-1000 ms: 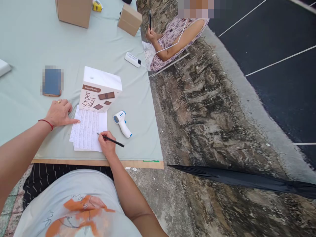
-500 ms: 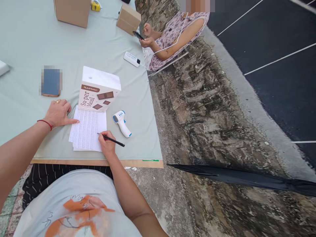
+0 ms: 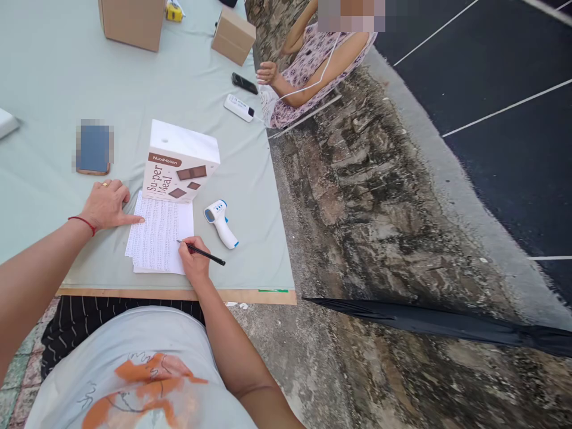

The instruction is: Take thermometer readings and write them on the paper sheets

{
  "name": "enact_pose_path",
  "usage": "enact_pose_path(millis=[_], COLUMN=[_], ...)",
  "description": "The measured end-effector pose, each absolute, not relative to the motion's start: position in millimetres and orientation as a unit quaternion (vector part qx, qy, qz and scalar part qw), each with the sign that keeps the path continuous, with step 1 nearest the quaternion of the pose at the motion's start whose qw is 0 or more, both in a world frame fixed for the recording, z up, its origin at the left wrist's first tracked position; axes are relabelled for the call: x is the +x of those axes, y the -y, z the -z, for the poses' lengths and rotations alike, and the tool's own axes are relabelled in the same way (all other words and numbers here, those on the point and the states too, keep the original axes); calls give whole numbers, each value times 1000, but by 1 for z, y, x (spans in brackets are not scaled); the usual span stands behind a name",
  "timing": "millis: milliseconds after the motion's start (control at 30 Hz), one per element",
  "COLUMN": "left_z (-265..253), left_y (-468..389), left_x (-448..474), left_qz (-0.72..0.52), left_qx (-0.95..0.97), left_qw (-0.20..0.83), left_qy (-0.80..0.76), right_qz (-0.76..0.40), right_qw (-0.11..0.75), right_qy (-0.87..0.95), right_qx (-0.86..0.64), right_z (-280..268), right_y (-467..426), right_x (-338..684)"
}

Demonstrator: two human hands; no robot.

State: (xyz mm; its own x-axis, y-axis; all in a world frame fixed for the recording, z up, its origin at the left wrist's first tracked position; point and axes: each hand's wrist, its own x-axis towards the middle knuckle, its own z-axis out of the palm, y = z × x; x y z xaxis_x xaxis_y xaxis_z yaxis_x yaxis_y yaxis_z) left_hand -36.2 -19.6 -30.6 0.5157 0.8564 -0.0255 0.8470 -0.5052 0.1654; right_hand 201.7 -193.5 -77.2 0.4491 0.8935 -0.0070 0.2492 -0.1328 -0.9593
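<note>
Sheets of paper (image 3: pixel 156 238) covered in rows of small writing lie near the table's front edge. My right hand (image 3: pixel 195 257) is closed around a black pen (image 3: pixel 206 253), its tip at the right part of the writing. With fingers apart, my left hand (image 3: pixel 107 205) rests on the cloth, the thumb touching the left edge of the top sheet. A white box (image 3: pixel 179 164) with brown print stands upright at the far end of the paper. Right of the sheets lies a white and blue infrared thermometer (image 3: pixel 221 223).
A phone (image 3: pixel 93 149) lies left of the white box. Farther back are two cardboard boxes, one large (image 3: pixel 131 24) and one small (image 3: pixel 233 36), and a yellow tape measure (image 3: pixel 174 12). A white device (image 3: pixel 239 108) and a black phone (image 3: pixel 245 83) lie near another person (image 3: pixel 308 71) seated at the right.
The other person has put the black phone down on the table and raised one arm. My two hands, the pen and the paper look almost the same.
</note>
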Motion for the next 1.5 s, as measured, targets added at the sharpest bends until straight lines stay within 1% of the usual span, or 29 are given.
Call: enact_pose_path(millis=[367,667,800,900,1033,1233,1500], left_z=[37,37,41,44,47,51,55], left_y=[17,16,15,14,14,14,12], left_x=[-40,-40,-41,-43,-45,-47,-49], left_qz=[-41,-37,-43,-52,-75,-110,-122], left_qx=[878,876,878,881,884,894,905], left_qw=[60,66,65,64,67,79,77], left_qy=[-473,-477,-472,-465,-457,-427,-400], right_qz=[-315,-299,-263,-198,-127,-136,-147], right_qw=[529,519,523,528,483,415,407], right_qy=[386,413,425,453,527,589,613], right_qx=[-687,-686,-690,-691,-688,-680,-661], right_z=[79,84,88,90,95,103,106], right_y=[194,194,197,199,199,178,165], right_x=[200,201,203,211,226,228,226])
